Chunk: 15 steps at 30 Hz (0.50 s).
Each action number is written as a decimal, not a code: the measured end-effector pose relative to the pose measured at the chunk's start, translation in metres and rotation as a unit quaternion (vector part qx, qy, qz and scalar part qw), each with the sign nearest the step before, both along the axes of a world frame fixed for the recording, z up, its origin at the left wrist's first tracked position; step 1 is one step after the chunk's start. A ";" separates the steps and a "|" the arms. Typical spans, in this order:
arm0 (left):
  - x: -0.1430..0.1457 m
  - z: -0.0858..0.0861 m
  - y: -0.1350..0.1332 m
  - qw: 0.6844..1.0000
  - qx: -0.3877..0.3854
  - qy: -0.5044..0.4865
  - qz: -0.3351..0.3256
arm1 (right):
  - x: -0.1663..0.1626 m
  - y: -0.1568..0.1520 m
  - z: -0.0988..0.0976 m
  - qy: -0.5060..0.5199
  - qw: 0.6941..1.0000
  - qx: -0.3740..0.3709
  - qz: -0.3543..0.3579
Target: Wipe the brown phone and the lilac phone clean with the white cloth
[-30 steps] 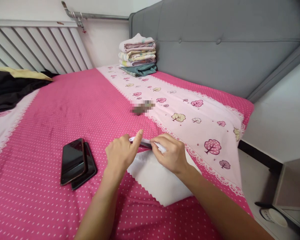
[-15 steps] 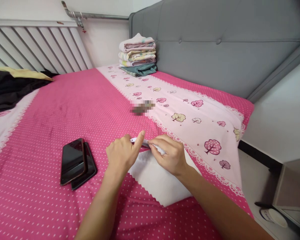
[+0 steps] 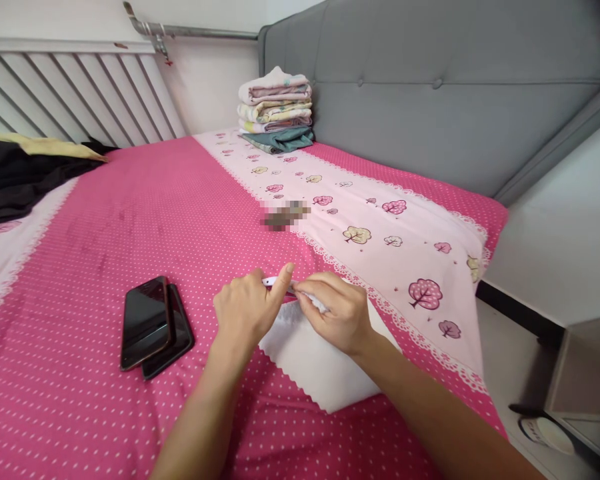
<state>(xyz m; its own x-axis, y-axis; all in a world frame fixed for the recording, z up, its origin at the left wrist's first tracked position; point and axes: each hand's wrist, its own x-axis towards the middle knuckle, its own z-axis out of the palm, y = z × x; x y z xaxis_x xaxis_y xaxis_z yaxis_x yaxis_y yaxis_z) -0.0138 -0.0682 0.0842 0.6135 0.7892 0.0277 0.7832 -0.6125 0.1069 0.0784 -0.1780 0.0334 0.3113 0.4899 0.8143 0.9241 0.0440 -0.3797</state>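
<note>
My left hand (image 3: 245,303), closed with its thumb raised, grips a slim white object (image 3: 269,281) with a small dark spot near its end. Most of that object is hidden by my fingers, so its kind cannot be made out. Close beside it, my right hand (image 3: 337,310) pinches a bunched bit of a white cloth (image 3: 330,373) against the object's other end. The rest of this cloth, with its zigzag-cut edge, spreads below my right hand over the pink dotted bedspread (image 3: 180,220).
Two dark phones, the upper one (image 3: 147,320) overlapping the lower (image 3: 177,340), lie left of my hands. A blurred-out patch (image 3: 285,215) is ahead. Folded fabrics (image 3: 275,110) are stacked by the grey headboard (image 3: 405,87). Black clothing (image 3: 20,177) lies far left, near a radiator (image 3: 80,93).
My right hand has shifted very slightly toward my left hand, and less of the bunched cloth shows under its fingers. The phones and bedding are unmoved.
</note>
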 end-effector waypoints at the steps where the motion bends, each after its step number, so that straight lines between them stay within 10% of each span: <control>1: 0.000 0.000 0.001 1.000 -0.006 -0.001 0.001 | 0.000 0.000 0.000 0.002 1.000 -0.004 -0.002; 15: -0.001 0.000 0.011 0.999 -0.052 -0.014 0.008 | 0.001 -0.001 -0.005 0.037 0.997 -0.049 -0.044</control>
